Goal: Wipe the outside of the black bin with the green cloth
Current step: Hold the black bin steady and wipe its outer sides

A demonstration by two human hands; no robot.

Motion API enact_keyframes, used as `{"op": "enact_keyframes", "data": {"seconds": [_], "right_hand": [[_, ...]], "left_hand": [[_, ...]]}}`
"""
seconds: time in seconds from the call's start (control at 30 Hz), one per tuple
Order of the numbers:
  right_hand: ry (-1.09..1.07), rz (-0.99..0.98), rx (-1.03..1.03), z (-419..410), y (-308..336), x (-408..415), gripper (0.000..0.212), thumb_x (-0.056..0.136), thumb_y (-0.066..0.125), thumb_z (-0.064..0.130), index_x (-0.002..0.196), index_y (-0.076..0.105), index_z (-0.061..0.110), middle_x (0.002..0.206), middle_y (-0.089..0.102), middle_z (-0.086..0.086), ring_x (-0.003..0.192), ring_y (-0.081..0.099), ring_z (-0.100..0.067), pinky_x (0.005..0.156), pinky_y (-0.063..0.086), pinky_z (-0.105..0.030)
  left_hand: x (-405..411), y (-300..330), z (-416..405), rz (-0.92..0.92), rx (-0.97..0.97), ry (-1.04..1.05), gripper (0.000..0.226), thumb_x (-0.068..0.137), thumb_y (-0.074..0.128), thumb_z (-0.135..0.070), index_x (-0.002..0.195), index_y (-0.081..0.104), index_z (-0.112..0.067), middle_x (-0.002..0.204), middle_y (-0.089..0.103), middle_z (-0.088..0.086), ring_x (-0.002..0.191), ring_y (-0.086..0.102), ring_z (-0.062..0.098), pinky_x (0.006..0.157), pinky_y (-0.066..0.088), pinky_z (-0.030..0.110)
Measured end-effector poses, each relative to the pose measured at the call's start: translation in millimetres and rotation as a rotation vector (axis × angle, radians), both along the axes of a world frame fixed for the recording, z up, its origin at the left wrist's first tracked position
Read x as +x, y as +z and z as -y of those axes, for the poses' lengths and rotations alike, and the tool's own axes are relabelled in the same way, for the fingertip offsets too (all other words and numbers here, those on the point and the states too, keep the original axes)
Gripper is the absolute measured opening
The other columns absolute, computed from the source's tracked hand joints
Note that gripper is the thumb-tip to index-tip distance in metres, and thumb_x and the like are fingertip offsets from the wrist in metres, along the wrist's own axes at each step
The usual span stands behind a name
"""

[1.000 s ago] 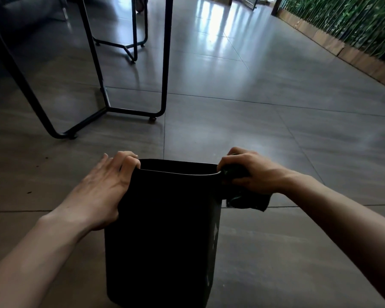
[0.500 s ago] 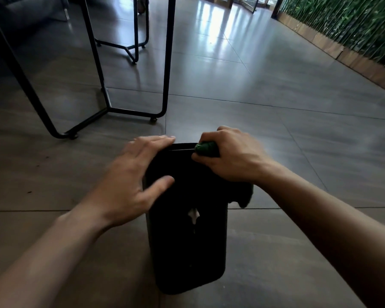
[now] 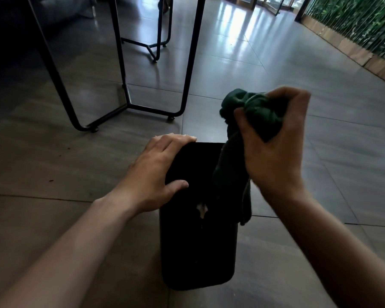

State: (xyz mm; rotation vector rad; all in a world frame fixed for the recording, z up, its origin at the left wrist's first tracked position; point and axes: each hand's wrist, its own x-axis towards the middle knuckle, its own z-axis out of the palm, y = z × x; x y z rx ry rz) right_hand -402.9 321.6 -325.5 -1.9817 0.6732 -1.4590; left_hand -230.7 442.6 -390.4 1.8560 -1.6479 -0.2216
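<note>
The black bin (image 3: pixel 198 221) is steadied on the floor (image 3: pixel 53 165) between the hands, its rim under the left hand (image 3: pixel 156 172), whose straight fingers are laid over the far edge with the thumb pressed on the near face. The green cloth (image 3: pixel 251 114) is bunched and clenched in the right hand (image 3: pixel 273 150), raised just right of the rim, a tail hanging down the bin's right side. A re-gather between strokes is judged in hand; next, the cloth must be pressed flat against a wall. The long axis is seen running from the far rim toward the viewer, apparently tilted.

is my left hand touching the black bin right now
Touching. The head view shows the left hand resting on the black bin, fingers over its top edge, thumb on its side.
</note>
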Motion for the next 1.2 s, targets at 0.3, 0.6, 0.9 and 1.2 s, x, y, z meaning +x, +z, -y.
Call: {"op": "enact_keyframes", "data": {"seconds": [0.3, 0.6, 0.9, 1.2], "right_hand": [[0.130, -0.860, -0.598, -53, -146, -44, 0.085, 0.091, 0.059, 0.072, 0.153, 0.044, 0.015, 0.168, 0.029, -0.017, 0.157, 0.021, -0.041, 0.124, 0.018, -0.067], [0.361, -1.026, -1.149, -36, -161, -90, 0.057, 0.109, 0.046, 0.022, 0.163, 0.029, 0.024, 0.170, 0.028, -0.009, 0.157, 0.023, -0.038, 0.126, 0.023, -0.060], [-0.137, -0.789, -0.522, -17, -120, -30, 0.070, 0.096, 0.059, 0.036, 0.158, 0.036, 0.012, 0.164, 0.036, -0.016, 0.150, 0.032, -0.041, 0.112, 0.039, -0.056], [0.329, -1.028, -1.168, -44, -171, -94, 0.052, 0.112, 0.040, 0.024, 0.162, 0.031, 0.027, 0.164, 0.042, 0.000, 0.152, 0.038, -0.031, 0.127, 0.023, -0.054]], "left_hand": [[8, -1, 5, -0.036, -0.028, 0.029, 0.084, 0.076, 0.079, -0.023, 0.148, 0.037, -0.036, 0.146, 0.043, -0.014, 0.138, 0.036, 0.016, 0.114, 0.037, 0.042], [3, 2, 6, -0.067, 0.008, 0.029, 0.086, 0.075, 0.081, -0.028, 0.147, 0.035, -0.040, 0.148, 0.041, -0.018, 0.142, 0.030, 0.011, 0.116, 0.035, 0.042], [7, 2, 7, -0.095, 0.019, 0.048, 0.087, 0.074, 0.084, -0.024, 0.145, 0.037, -0.039, 0.150, 0.042, -0.015, 0.150, 0.023, 0.012, 0.123, 0.023, 0.043], [4, 1, 10, -0.082, 0.011, -0.001, 0.086, 0.076, 0.082, -0.024, 0.146, 0.034, -0.042, 0.153, 0.038, -0.019, 0.152, 0.017, 0.007, 0.121, 0.017, 0.031]]}}
